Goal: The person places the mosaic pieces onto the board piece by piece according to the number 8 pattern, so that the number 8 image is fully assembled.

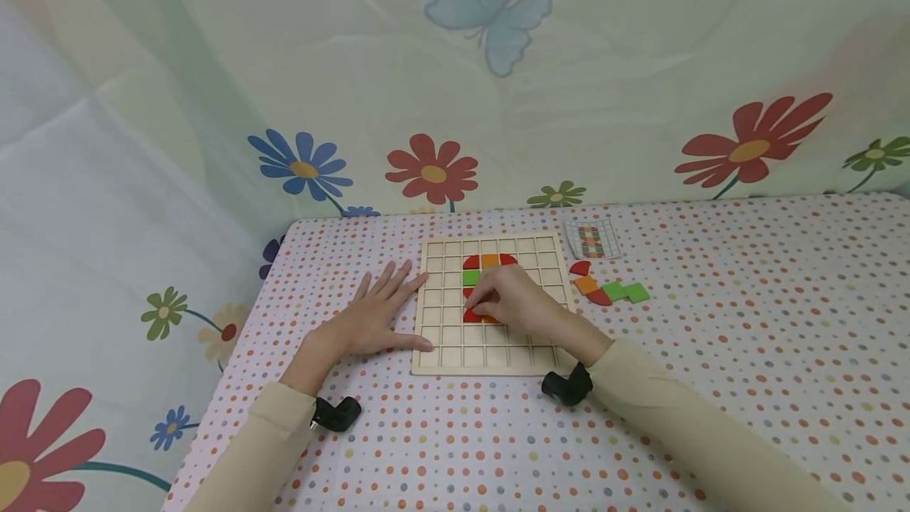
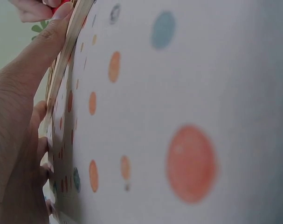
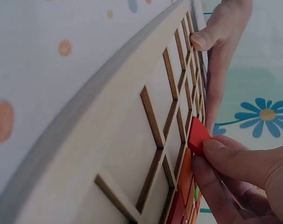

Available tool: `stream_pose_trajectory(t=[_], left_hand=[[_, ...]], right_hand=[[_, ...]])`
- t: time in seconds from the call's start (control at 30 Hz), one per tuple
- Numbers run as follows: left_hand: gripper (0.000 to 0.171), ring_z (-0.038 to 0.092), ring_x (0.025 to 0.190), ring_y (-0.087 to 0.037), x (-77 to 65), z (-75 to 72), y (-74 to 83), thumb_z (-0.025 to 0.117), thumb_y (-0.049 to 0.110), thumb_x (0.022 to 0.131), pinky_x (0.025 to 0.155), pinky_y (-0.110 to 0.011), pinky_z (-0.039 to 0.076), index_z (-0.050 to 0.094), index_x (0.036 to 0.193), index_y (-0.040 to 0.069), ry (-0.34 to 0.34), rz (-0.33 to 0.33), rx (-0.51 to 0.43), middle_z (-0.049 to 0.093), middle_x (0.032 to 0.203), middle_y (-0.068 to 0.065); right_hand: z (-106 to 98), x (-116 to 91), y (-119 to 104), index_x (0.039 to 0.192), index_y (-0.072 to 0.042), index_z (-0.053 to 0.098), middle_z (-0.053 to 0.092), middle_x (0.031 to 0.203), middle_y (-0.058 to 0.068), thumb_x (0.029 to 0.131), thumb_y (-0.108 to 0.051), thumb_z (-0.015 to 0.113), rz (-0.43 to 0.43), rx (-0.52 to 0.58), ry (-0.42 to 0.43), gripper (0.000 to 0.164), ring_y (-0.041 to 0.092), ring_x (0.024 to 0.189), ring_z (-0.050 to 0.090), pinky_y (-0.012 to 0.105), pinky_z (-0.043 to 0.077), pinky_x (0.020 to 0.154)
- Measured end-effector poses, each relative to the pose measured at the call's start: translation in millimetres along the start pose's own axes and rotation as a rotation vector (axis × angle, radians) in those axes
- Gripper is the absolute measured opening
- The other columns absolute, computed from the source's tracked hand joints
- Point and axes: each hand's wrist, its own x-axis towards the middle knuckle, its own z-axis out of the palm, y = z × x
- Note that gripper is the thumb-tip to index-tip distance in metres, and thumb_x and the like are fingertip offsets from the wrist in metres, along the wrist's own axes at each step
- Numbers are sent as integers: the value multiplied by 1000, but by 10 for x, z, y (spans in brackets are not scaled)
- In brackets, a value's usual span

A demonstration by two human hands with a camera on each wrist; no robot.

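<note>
The right hand [image 1: 515, 299] pinched a small red flat piece with a rounded edge [image 3: 196, 136] between thumb and fingers, holding it tilted at a cell of the pale wooden gridded board [image 1: 433, 336], just left of an orange square piece [image 3: 184, 170]. The left hand [image 1: 368, 324] lay with its fingers straight and spread, gripping nothing, its thumb touching the board's left rim. On the dotted white tabletop [image 1: 455, 449], right of the board, two red quarter-round pieces [image 1: 599, 298] lay among green squares [image 1: 637, 292], near a printed pattern card [image 1: 577, 237].
</note>
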Motion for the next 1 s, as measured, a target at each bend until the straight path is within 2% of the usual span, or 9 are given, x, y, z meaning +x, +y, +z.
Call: stream_pose_trajectory(t=[0.33,0.6,0.73,1.0], left_hand=[[112,-8,161,-32,3,-3,-4,69,75,85,127,-60,-7,13,170,28,-1,-6,-8,0,176,-6],[111,-8,161,-32,7,-27,17,70,74,85,127,-60,-5,15,170,28,8,0,-9,0,177,-6],[111,-7,162,-32,0,-36,20,70,73,86,127,-61,-5,16,170,27,12,0,-14,1,177,-6],[110,-7,162,-33,-2,-4,4,70,73,86,127,-61,-5,15,170,27,10,2,-13,1,177,-6]], right_hand=[[8,43,-113,95,-2,83,70,94,3,92,5,76,-28,-155,-101,11,19,92,66,30,60,83],[22,22,-131,93,0,83,69,89,3,91,7,76,-116,-223,-73,10,18,87,68,26,60,79],[47,11,-115,92,0,83,68,87,3,89,8,77,-134,-215,-49,10,19,86,68,25,59,78],[73,-59,-106,100,0,82,70,96,5,90,6,78,-82,-162,-42,12,21,93,66,32,59,85]])
